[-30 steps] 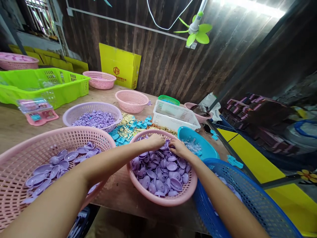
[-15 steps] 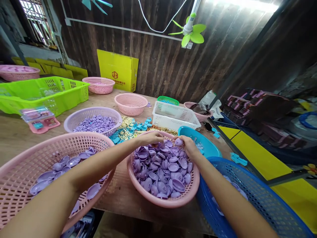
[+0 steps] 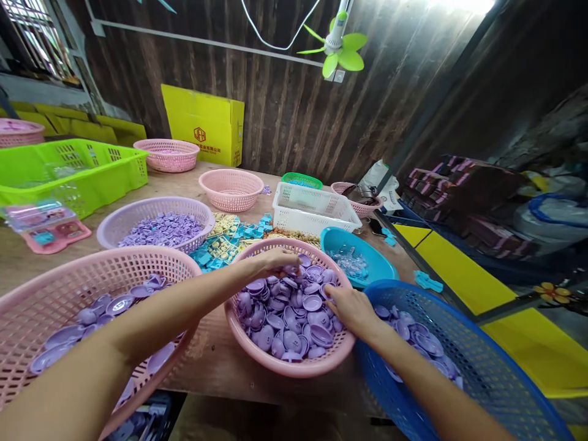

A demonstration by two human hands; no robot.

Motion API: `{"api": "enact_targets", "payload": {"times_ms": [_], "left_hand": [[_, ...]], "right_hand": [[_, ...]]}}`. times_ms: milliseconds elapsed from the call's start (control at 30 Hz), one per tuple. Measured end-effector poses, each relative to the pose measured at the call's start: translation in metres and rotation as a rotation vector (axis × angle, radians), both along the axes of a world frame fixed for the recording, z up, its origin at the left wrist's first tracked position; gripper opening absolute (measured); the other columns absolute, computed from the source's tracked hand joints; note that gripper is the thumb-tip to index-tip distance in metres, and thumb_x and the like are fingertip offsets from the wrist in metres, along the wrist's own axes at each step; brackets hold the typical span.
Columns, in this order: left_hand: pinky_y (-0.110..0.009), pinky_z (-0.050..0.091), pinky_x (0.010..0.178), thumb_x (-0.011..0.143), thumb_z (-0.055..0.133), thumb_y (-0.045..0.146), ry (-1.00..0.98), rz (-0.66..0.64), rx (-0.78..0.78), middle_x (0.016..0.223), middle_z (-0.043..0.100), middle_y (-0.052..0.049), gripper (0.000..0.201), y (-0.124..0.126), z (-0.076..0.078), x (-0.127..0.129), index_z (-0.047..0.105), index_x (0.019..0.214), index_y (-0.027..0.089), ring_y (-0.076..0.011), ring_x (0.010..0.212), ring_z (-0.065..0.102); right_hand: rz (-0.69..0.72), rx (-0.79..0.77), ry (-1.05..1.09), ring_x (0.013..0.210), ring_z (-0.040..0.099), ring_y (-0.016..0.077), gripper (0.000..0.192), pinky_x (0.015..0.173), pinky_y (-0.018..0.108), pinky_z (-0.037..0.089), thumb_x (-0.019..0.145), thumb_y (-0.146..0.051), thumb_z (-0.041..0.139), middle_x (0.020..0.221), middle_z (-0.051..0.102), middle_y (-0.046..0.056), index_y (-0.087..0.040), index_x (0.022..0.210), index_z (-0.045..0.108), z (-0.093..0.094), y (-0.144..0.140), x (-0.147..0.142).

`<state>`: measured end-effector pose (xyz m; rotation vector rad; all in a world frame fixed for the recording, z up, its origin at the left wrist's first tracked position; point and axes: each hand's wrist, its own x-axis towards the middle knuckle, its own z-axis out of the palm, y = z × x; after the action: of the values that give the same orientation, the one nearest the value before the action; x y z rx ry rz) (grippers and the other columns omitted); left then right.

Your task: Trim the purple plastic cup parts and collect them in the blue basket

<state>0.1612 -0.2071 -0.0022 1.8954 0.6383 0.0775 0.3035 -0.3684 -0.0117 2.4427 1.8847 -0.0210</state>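
Observation:
A round pink basket point(image 3: 294, 369) in front of me is heaped with small purple toy dishes point(image 3: 291, 321), some oval like plates, others domed like lids. Over the far left part of the heap is my left hand point(image 3: 279, 262), its fingers curled down and closed; what they hold is mostly hidden. My right hand point(image 3: 350, 307) comes over the basket's right rim. Its thumb and fingers are closed on a purple toy dish point(image 3: 327, 291) low at the heap's surface.
A larger pink basket point(image 3: 27, 300) at left and a blue basket point(image 3: 496, 349) at right also hold purple pieces. Behind stand a lilac basin point(image 3: 108, 229) of small purple parts, a white crate point(image 3: 294, 220) and a turquoise basin point(image 3: 383, 266). Blue and cream parts point(image 3: 225, 245) lie between them.
My right hand has dropped from above the heap's far edge, where it held up a purple toy dish, down onto the pieces. My left hand stays over the heap's far side. The view has shifted slightly.

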Motion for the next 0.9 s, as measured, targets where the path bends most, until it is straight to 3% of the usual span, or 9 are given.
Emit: {"api": "enact_targets", "payload": {"times_ms": [67, 167, 300, 433, 533, 633, 733, 833, 900], "left_hand": [[-0.021, 0.040, 0.049, 0.074, 0.047, 0.024, 0.070, 0.006, 0.347, 0.076, 0.065, -0.006, 0.021, -0.007, -0.001, 0.004, 0.060, 0.087, 0.013, -0.0114, 0.056, 0.054], [-0.028, 0.045, 0.067, 0.069, 0.053, 0.016, 0.165, -0.051, 0.758, 0.088, 0.066, -0.009, 0.022, -0.017, -0.003, 0.011, 0.063, 0.088, 0.015, -0.0211, 0.082, 0.060], [-0.031, 0.046, 0.069, 0.071, 0.045, 0.006, 0.304, -0.195, 0.983, 0.087, 0.065, -0.015, 0.021, -0.023, -0.006, 0.021, 0.065, 0.075, 0.011, -0.0231, 0.082, 0.061], [-0.027, 0.044, 0.065, 0.074, 0.041, 0.008, 0.291, -0.144, 0.967, 0.083, 0.065, -0.014, 0.023, -0.016, -0.004, 0.020, 0.064, 0.075, 0.012, -0.0211, 0.079, 0.060], [-0.023, 0.040, 0.057, 0.075, 0.042, 0.016, 0.282, -0.131, 0.930, 0.074, 0.064, -0.008, 0.021, -0.011, 0.002, 0.016, 0.063, 0.075, 0.013, -0.0174, 0.069, 0.058], [-0.021, 0.035, 0.051, 0.075, 0.042, 0.021, 0.173, -0.178, 0.781, 0.064, 0.058, -0.003, 0.020, -0.025, 0.012, 0.023, 0.060, 0.071, 0.013, -0.0133, 0.060, 0.053], [-0.021, 0.034, 0.048, 0.078, 0.041, 0.026, -0.028, -0.313, 0.511, 0.061, 0.053, 0.000, 0.023, -0.068, 0.022, 0.047, 0.058, 0.071, 0.013, -0.0113, 0.056, 0.050], [-0.021, 0.040, 0.052, 0.084, 0.035, 0.034, -0.110, -0.500, 0.257, 0.072, 0.057, -0.002, 0.030, -0.119, 0.035, 0.076, 0.056, 0.090, 0.012, -0.0109, 0.059, 0.054], [-0.024, 0.045, 0.063, 0.082, 0.040, 0.047, -0.147, -0.525, 0.271, 0.095, 0.057, -0.009, 0.045, -0.142, 0.044, 0.090, 0.047, 0.110, 0.012, -0.0160, 0.078, 0.058]], "right_hand": [[0.016, 0.084, 0.107, 0.070, 0.058, 0.0168, 0.011, 0.056, 0.024, 0.034, 0.077, -0.021, 0.049, 0.073, 0.063, 0.004, -0.022, 0.077, 0.060, 0.001, 0.000, 0.001], [-0.010, 0.235, 0.523, 0.060, 0.053, 0.0132, 0.015, 0.053, 0.023, 0.035, 0.075, -0.030, 0.050, 0.062, 0.057, 0.001, -0.019, 0.066, 0.056, 0.008, 0.000, 0.007], [-0.276, 0.219, 1.168, 0.038, 0.028, 0.0054, 0.030, 0.036, 0.019, 0.020, 0.065, -0.047, 0.058, 0.046, 0.034, -0.008, -0.019, 0.065, 0.047, 0.023, -0.012, 0.015], [-0.400, 0.201, 1.420, 0.038, 0.021, 0.0029, 0.040, 0.035, 0.017, 0.013, 0.055, -0.049, 0.068, 0.049, 0.031, -0.009, -0.019, 0.066, 0.044, 0.040, -0.044, 0.025], [-0.495, 0.243, 1.414, 0.039, 0.022, 0.0039, 0.040, 0.035, 0.017, 0.015, 0.055, -0.050, 0.068, 0.048, 0.031, -0.008, -0.019, 0.065, 0.045, 0.051, -0.075, 0.036], [-0.611, 0.285, 1.337, 0.042, 0.028, 0.0060, 0.041, 0.037, 0.018, 0.021, 0.053, -0.052, 0.068, 0.050, 0.034, -0.006, -0.020, 0.065, 0.045, 0.057, -0.102, 0.048], [-0.630, 0.310, 1.112, 0.046, 0.034, 0.0088, 0.037, 0.039, 0.020, 0.025, 0.057, -0.053, 0.063, 0.054, 0.038, -0.004, -0.021, 0.065, 0.046, 0.059, -0.119, 0.065], [-0.484, 0.204, 0.716, 0.049, 0.040, 0.0130, 0.030, 0.043, 0.024, 0.029, 0.065, -0.049, 0.054, 0.051, 0.042, -0.001, -0.022, 0.055, 0.045, 0.056, -0.127, 0.086], [-0.406, 0.138, 0.431, 0.055, 0.048, 0.0176, 0.024, 0.049, 0.028, 0.034, 0.065, -0.042, 0.054, 0.054, 0.051, 0.003, -0.023, 0.052, 0.046, 0.051, -0.128, 0.099]]}}
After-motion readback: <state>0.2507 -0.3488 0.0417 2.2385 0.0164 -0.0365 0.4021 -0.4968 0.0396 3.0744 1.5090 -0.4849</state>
